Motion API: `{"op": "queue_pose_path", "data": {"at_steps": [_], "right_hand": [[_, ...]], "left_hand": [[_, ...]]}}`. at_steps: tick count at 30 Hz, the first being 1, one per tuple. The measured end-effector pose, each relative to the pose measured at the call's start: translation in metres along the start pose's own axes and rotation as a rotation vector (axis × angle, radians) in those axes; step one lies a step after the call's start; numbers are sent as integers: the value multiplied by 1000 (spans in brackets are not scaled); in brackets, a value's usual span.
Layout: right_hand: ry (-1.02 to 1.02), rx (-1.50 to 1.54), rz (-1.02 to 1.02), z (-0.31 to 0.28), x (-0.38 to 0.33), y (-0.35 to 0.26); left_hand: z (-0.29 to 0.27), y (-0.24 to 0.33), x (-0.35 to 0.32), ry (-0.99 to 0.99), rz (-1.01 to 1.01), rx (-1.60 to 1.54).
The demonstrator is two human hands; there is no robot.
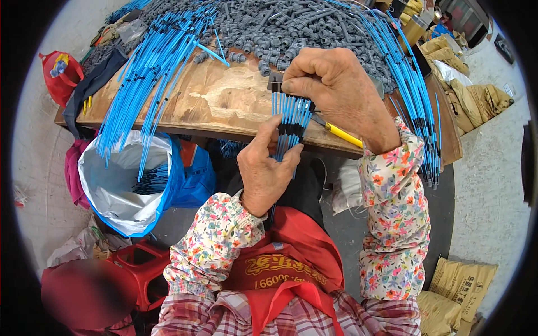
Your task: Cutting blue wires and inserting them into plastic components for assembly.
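My left hand (262, 162) is closed around a flat, fanned bundle of thin blue rods (287, 112) with black bands, held upright at the table's front edge. Above it, my right hand (336, 84) is closed, thumb and forefinger pinched at the rods' black upper ends (276, 82). Its fingers partly cover these ends. A tool with a yellow handle (344, 136) lies by the table edge under my right wrist.
Grey plastic fittings (258, 28) are heaped across the back of the wooden table (213, 101). More blue rods lie at left (143, 78) and right (412, 84). A silver-lined blue bag (120, 173) stands below at left, near a red stool (143, 274). Sacks (462, 283) stand at right.
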State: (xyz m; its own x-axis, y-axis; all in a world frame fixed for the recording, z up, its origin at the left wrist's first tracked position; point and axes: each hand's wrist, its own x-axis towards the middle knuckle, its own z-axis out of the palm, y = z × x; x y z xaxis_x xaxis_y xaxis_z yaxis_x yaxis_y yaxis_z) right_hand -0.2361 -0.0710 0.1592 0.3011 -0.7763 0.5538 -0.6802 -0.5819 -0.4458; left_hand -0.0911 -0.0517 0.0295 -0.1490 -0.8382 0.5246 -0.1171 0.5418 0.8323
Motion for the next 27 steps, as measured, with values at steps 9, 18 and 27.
{"op": "queue_pose_path", "data": {"at_steps": [9,18,27], "right_hand": [[-30,10,-6,-1,1,2],[-38,31,10,-3,-1,5],[-115,73,5,-7,-4,7]], "left_hand": [[1,4,5,-53,-110,-121],[-7,10,13,-216,-206,-399],[-21,25,29,-503,-534,-614]]}}
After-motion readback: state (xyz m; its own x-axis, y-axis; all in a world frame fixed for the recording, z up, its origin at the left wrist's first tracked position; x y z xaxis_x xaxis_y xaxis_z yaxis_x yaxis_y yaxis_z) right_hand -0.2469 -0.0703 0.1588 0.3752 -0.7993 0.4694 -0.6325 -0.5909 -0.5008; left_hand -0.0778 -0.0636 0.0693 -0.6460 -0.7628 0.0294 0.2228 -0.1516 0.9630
